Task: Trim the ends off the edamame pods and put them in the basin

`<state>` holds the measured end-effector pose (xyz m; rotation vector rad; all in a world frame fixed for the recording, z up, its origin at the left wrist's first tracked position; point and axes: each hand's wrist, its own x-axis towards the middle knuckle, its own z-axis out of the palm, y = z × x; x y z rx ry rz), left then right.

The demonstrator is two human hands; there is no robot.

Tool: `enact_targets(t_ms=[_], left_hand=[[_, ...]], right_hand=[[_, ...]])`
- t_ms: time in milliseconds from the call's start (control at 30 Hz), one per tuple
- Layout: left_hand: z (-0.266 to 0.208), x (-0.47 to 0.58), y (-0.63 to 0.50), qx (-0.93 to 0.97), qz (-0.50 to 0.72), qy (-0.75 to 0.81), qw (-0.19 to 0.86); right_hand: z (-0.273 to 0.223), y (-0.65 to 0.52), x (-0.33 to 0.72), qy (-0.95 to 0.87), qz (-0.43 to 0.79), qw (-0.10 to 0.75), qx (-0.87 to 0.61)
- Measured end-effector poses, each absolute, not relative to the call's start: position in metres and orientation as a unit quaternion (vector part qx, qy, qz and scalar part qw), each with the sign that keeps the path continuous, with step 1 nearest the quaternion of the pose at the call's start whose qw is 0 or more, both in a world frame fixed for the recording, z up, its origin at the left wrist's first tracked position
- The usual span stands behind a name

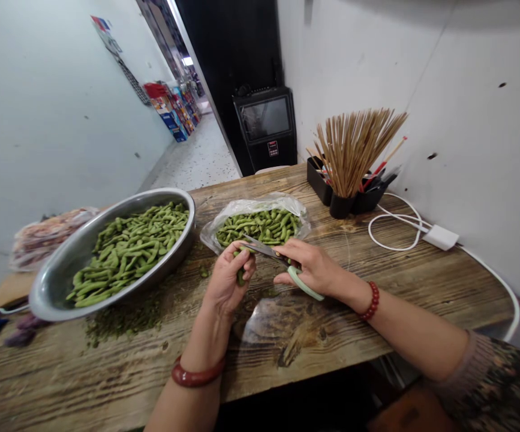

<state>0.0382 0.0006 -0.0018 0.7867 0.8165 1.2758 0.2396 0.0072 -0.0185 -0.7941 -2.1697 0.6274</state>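
My left hand (231, 277) is closed around a green edamame pod (240, 276), part of which its fingers hide. In my right hand (307, 264) is a pair of scissors (302, 283) with pale green handles. Their blades point left and reach the fingertips of my left hand, by the pod. Just behind both hands lies a clear plastic bag (208, 234) filled with edamame pods (260, 225). To the left stands a large metal basin (48, 294), tilted in view, holding many more pods (129, 252).
Small green trimmings (125, 321) lie beside the basin on the wooden table (188, 372). Behind the basin is a bag of pinkish items (48, 234). Wooden skewers (354, 150) stand in a black holder (341, 206) at the back right. A white cable with an adapter (441, 237) runs along the wall.
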Motion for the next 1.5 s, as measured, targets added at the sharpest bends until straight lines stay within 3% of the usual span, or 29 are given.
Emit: enact_targets(t_ms=[900, 1200, 1500], left_hand=[[-0.001, 0.039, 0.000, 0.360, 0.562, 0.368, 0.647], [0.002, 0.032, 0.003, 0.295, 0.565, 0.354, 0.684], [-0.010, 0.039, 0.007, 0.376, 0.506, 0.458, 0.626]], right_hand=[[-0.021, 0.005, 0.238, -0.847, 0.223, 0.363, -0.317], [-0.022, 0.019, 0.242, -0.772, 0.239, 0.466, -0.359], [-0.017, 0.017, 0.242, -0.778, 0.239, 0.459, -0.357]])
